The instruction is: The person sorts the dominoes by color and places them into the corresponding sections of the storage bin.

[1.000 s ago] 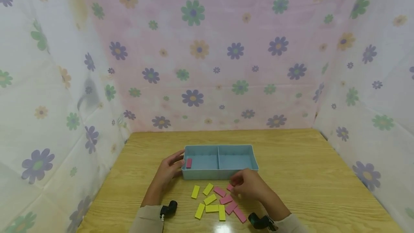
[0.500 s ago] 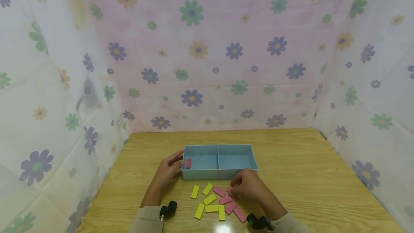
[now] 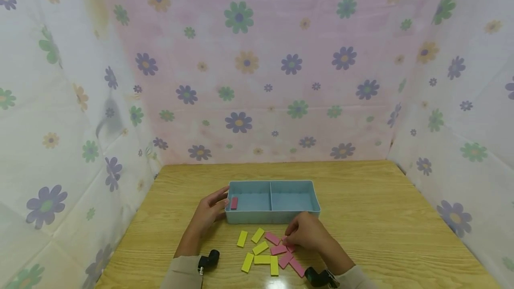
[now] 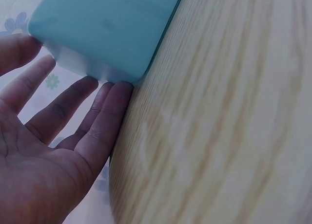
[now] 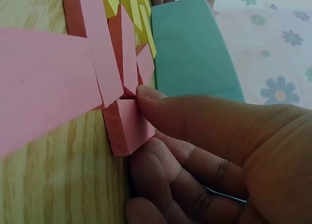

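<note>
A light-blue two-compartment box stands on the table, with one pink wooden block in its left compartment. My left hand lies against the box's left end. In the left wrist view its extended fingers touch the end wall, spread apart. In front of the box, my right hand pinches a pink block between thumb and fingers, low over the table. Other pink blocks lie loosely around it, some touching one another. Part of the pinched block is hidden behind the right hand in the head view.
Several yellow blocks lie scattered left of the pink ones, in front of the box. The box's divider separates the two compartments. A flowered cloth rises behind the wooden table and along both sides.
My right hand has shifted slightly left and toward me with the pinched block, and a neighbouring pink block has been nudged a little left. The left hand and the box stay put.
</note>
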The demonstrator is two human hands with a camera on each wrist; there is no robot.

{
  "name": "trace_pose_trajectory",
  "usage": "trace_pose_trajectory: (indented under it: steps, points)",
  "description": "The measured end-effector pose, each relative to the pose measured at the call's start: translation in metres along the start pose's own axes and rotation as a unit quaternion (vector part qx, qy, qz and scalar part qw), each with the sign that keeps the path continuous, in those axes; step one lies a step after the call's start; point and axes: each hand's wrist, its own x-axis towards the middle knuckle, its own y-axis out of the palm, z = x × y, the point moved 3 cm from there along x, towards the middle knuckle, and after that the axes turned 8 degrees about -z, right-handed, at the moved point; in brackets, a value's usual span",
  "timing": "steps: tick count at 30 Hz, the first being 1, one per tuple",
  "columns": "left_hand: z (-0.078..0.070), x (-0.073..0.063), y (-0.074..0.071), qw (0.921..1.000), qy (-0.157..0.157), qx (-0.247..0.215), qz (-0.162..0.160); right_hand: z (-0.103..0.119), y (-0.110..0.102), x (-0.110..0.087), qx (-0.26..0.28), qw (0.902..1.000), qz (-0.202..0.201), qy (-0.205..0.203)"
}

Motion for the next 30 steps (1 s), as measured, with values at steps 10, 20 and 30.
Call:
trace_pose_trajectory:
  steps: [10,20,30]
  points:
    - [0.0012,0.0006,-0.0006,1.0000,-0.004,-0.001,-0.005,0.0009,0.0010,-0.0013,0.010,0.9999,0.003,0.011]
    - [-0.0015,0.0021,-0.0012,0.9999,-0.011,0.004,-0.009,0.0023,-0.0045,-0.0002,-0.005,0.9995,-0.005,0.031]
    - [-0.0026,-0.0005,-0.0007,0.9999,-0.007,-0.001,-0.008,0.0088,-0.0079,-0.0050,-0.035,0.9986,-0.007,0.040]
